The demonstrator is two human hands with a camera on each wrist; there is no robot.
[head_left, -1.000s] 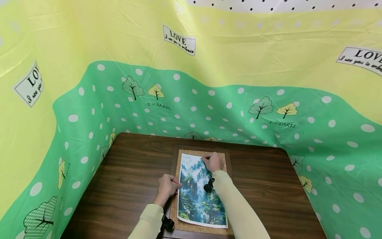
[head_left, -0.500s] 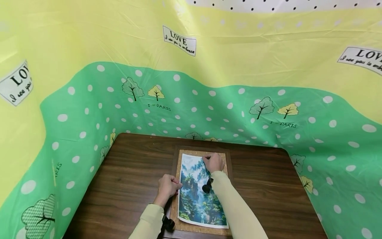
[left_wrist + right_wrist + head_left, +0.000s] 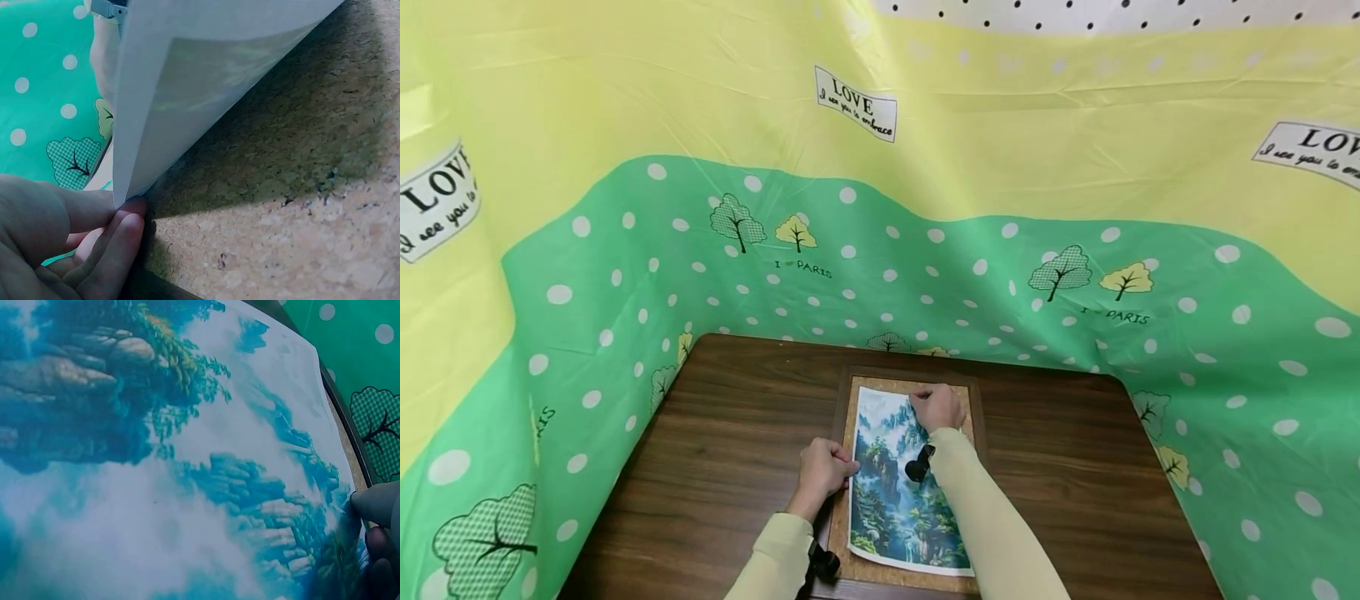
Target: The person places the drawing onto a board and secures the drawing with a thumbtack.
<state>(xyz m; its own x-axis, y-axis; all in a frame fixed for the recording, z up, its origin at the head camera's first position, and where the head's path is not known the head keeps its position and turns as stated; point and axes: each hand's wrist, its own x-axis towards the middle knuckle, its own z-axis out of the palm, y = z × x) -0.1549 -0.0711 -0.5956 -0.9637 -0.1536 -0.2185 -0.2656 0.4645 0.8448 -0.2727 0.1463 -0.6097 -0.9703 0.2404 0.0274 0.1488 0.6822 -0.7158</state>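
A landscape poster point(image 3: 887, 467), printed with blue-green mountains and waterfalls, lies over a framed cork board point(image 3: 910, 580). At the poster's left edge my left hand point(image 3: 822, 471) pinches the paper between thumb and fingers. In the left wrist view, the poster's pale underside point(image 3: 200, 94) is lifted off the cork point(image 3: 287, 244) beside the left hand point(image 3: 75, 237). My right hand point(image 3: 938, 408) pinches the top edge near the right corner. The right wrist view shows the poster's printed face point(image 3: 206, 425), with the right hand point(image 3: 380, 509) at its edge; part of that hand is out of frame.
The board sits on a dark wooden table point(image 3: 752, 400), its brown frame point(image 3: 841, 421) around the cork. A green and yellow patterned curtain point(image 3: 917, 275) hangs behind and at both sides. Each wrist wears a small black camera, the right one point(image 3: 917, 467) above the poster.
Both hands keep their hold on the poster and stay almost in place. The right wrist has tilted slightly, its camera shifting a little left. The curtain at the left has shifted slightly.
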